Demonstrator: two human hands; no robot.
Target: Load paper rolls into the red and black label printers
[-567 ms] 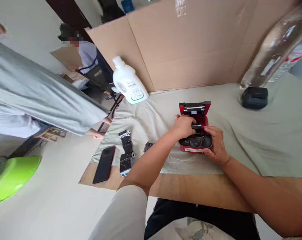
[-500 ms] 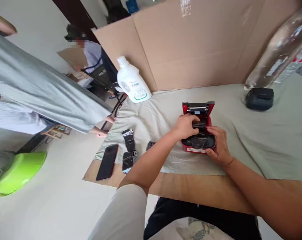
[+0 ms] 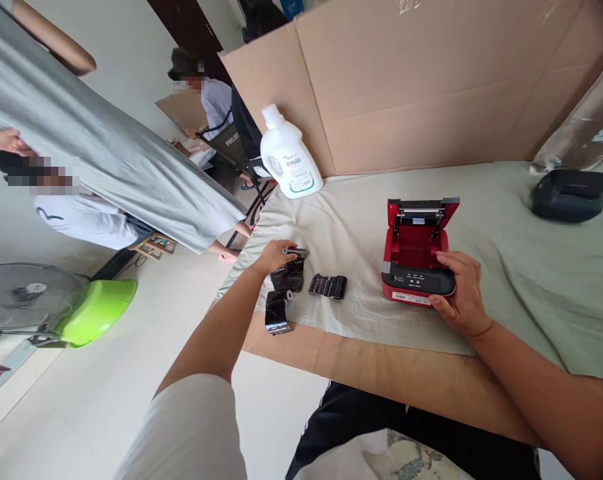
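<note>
My left hand (image 3: 276,255), reached out to the left, is closed on the end of a dark ribbon roll (image 3: 299,253) on the cloth. Black film (image 3: 290,275) spreads below that roll. A second roll with a white core (image 3: 288,294) lies nearer me, with a shiny strip (image 3: 277,316) hanging from it. Further right is a short piece of black film (image 3: 328,287). My right hand (image 3: 460,291) grips the right side of a small red label printer (image 3: 415,257). Its lid stands raised, and bare red walls show inside the bay.
A white detergent bottle (image 3: 292,157) stands before a cardboard panel (image 3: 431,93). A black case (image 3: 570,195) sits at the right near a plastic-wrapped roll (image 3: 581,120). Left of the table are a hanging grey cloth (image 3: 131,160), other people, a fan (image 3: 28,293) and a green basin (image 3: 101,312).
My left hand has left the printer's bay and moved left to the ribbon rolls. The dark roll is gone from the bay. My left forearm now covers where the phone lay. My right hand stays on the printer.
</note>
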